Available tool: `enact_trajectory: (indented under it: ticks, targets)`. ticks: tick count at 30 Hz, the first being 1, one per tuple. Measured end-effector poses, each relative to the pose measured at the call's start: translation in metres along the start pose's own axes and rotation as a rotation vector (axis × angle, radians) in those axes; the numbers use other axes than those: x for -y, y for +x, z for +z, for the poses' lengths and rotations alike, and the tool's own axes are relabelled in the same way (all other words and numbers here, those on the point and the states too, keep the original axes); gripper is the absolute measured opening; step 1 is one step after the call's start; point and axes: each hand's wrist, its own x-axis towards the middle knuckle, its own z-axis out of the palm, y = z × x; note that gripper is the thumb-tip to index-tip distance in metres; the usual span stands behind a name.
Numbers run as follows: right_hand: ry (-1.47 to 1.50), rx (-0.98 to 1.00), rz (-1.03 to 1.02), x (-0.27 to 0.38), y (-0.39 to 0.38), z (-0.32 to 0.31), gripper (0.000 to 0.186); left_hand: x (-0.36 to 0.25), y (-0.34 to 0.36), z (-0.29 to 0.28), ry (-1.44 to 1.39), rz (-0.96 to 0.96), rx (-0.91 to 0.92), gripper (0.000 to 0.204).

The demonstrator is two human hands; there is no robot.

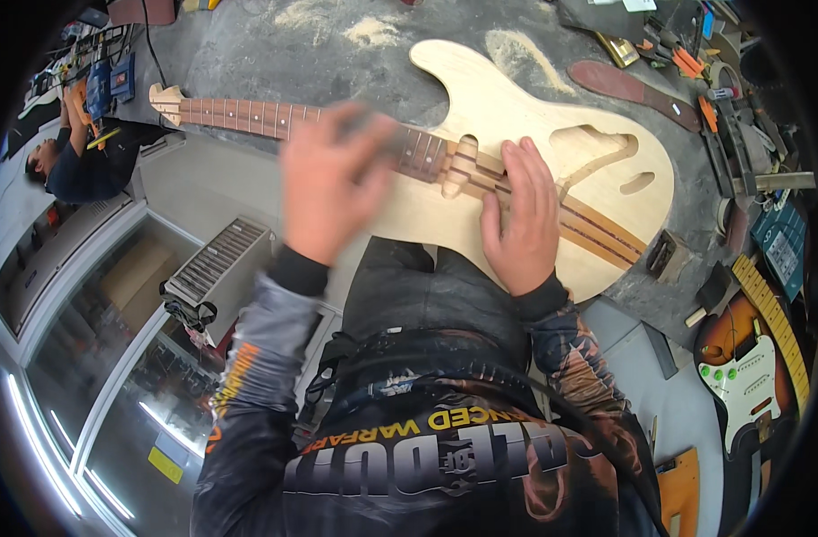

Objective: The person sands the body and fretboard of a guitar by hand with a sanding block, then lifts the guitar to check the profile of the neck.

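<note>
An unfinished electric guitar [481, 89] lies across the bench, its pale wood body to the right and its headstock [166, 103] to the far left. Darker wood strips run along its centre, and cavities are cut into the body. My right hand [527, 215] rests flat on the body beside the pickup cavity [463, 166], fingers stretched out and holding nothing. Over the fretted neck [239, 116] is my left hand [333, 179], smeared by motion. Whether its fingers touch the fretboard I cannot tell.
Sawdust heaps [373, 32] lie on the grey bench [248, 63]. A brown sanding strip [624, 88] and cluttered tools sit at the right. Lower right stands a sunburst guitar [740, 358]. Another person [96, 166] works at the far left, near a grey slatted box [217, 268].
</note>
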Motion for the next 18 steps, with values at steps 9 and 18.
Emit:
enact_trajectory:
  ticks: [9,18]
  targets:
    - [-0.006,-0.014,-0.038,-0.005,0.0,-0.003,0.069,-0.031,0.004,0.011,0.016,-0.071,-0.055,0.047]
    - [-0.011,-0.026,-0.055,-0.006,0.001,-0.004,0.068,-0.062,0.008,0.019,-0.041,-0.03,-0.041,0.045]
